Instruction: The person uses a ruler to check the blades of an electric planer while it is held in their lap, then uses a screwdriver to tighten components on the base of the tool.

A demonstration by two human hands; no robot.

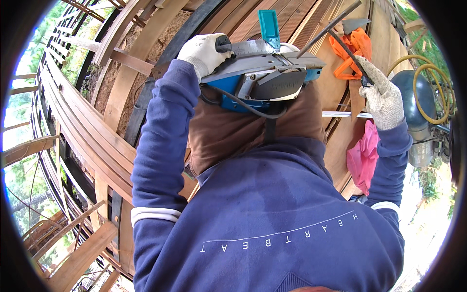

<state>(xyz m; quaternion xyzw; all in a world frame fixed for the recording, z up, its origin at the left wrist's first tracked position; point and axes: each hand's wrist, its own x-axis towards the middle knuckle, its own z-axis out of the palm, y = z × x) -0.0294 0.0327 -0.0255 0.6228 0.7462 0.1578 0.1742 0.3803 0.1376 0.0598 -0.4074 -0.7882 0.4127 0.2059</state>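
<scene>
I had the blue corded power tool [275, 83] lying across brown trousers [219, 134]. My left hand [206, 53] was clamped on its black handle [224, 44]; my right hand [382, 92] closed around a dark T-shaped metal tool [341, 45]. Beyond lay pink cloth [364, 153], orange cloth [359, 44] and wooden boards [238, 22].

Single head-worn fisheye view, facing steeply downward: navy sweatshirt [292, 194] nearest, left hand [203, 52] and right hand [383, 97] farther off, wooden boards [80, 121] bending toward the rim.
</scene>
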